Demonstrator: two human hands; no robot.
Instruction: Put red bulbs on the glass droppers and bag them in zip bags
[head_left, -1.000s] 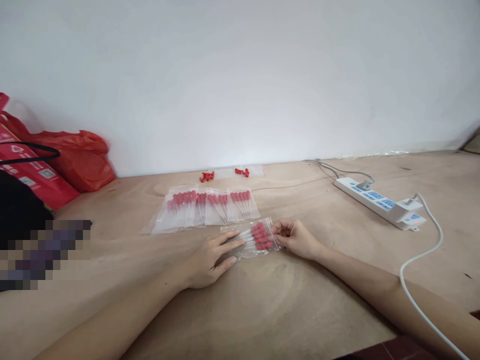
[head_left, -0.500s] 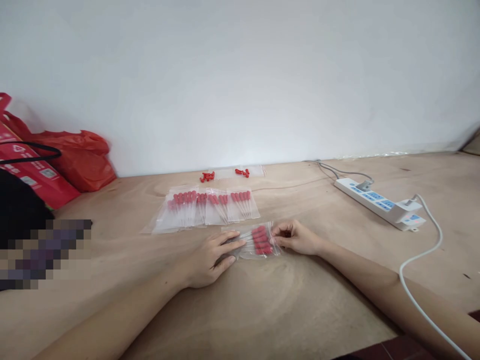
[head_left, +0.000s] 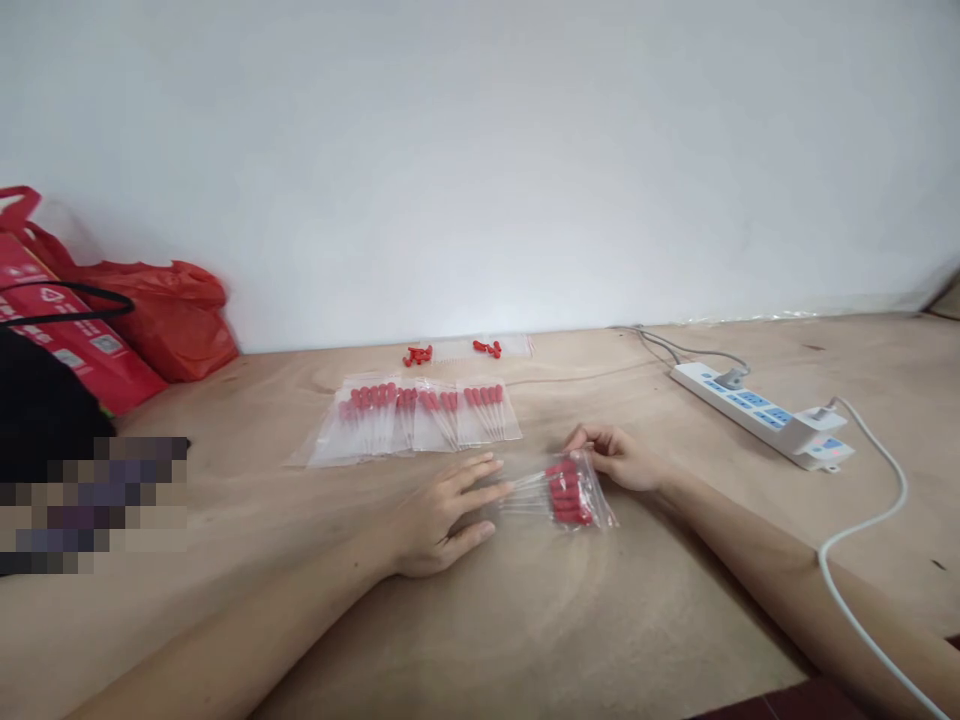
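Observation:
A clear zip bag (head_left: 598, 505) lies on the table in front of me. Inside it is a row of several glass droppers with red rubber bulbs (head_left: 568, 495), the bulbs facing right and the thin tubes facing left. At the bag's upper right corner, my right hand (head_left: 613, 455) is closed, with thumb and fingers pinching the plastic. My left hand (head_left: 450, 512) rests open, fingers spread, its fingertips at the tube end of the bag; whether they press on it I cannot tell.
Behind my hands lie overlapping bags of red-bulbed droppers (head_left: 420, 420). Loose red bulbs (head_left: 418, 356) lie near the wall beside a flat clear bag (head_left: 454, 347). A power strip (head_left: 757, 410) with a white cable (head_left: 832, 545) is at right; red bags (head_left: 176, 315) stand at left.
The bag of droppers has moved right, away from my left hand, with my right hand pinching its edge. My left hand has shifted slightly right in view and its fingers no longer cover the tubes.

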